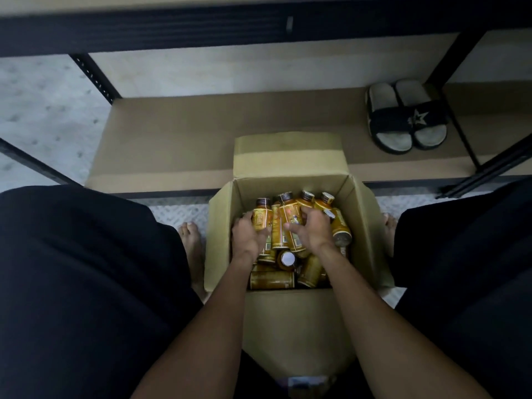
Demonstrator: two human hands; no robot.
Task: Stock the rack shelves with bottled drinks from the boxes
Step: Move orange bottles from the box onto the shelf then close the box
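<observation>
An open cardboard box [221,249] stands on the floor between my knees, holding several amber bottled drinks with dark caps. My left hand [247,236] is inside the box, fingers wrapped around a bottle [262,217] at the left. My right hand [312,228] grips bottles [289,218] in the middle of the pile. Other bottles lie loose on their sides near the box's front [272,280]. Beyond the box, the rack's lowest shelf [178,139] is lined with cardboard.
A pair of dark slides [406,116] sits on the bottom shelf at the right. Black rack uprights [95,79] stand left and right, and a black shelf beam [201,30] crosses overhead. The box's far flap [288,154] leans over the shelf edge. My bare feet flank the box.
</observation>
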